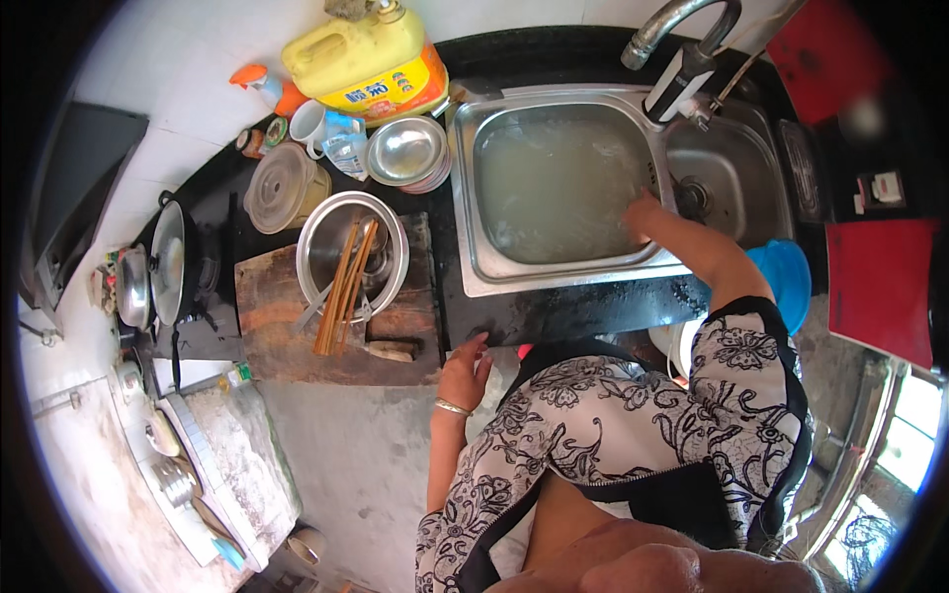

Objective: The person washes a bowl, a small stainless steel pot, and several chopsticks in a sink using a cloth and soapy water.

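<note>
My right hand reaches over the near right rim of the stainless steel sink basin. Its fingers dip into cloudy grey water, so what they touch is hidden. My left hand, with a bracelet at the wrist, hangs at the front edge of the black countertop. Its fingers are apart and hold nothing. Left of the sink, a steel pot stands on a wooden cutting board. Several wooden chopsticks and metal utensils lean out of it.
Over the smaller sink bowl rises a curved faucet. Stacked metal bowls, a yellow jug, a white mug and a lidded plastic container line the back. A knife handle rests on the board. A blue basin sits at right.
</note>
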Demonstrator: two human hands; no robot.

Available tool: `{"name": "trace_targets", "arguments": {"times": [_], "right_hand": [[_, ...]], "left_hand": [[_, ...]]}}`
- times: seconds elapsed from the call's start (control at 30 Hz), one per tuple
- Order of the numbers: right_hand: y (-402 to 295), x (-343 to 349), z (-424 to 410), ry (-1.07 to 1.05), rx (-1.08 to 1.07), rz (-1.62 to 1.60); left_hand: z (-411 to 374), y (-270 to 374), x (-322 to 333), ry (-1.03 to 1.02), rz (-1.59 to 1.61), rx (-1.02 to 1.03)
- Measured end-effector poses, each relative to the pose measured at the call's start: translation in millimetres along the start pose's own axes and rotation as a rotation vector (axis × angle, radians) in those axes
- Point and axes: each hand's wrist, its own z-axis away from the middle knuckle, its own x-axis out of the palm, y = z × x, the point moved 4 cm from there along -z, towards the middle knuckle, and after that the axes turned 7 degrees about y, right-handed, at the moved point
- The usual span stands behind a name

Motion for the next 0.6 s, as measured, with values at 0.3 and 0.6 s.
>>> {"name": "trace_targets", "arguments": {"times": [0.3,0.6], "right_hand": [[-59.8,-49.5,27.0,0.427,-0.062,-0.683],[-59.9,-56.6,13.8,0.863,0.008,-0.803]], "left_hand": [[27.0,-37.6,-17.9,-0.076,0.056,0.065],[16.9,-34.3,-25.6,-0.162,-0.039,0.136]]}}
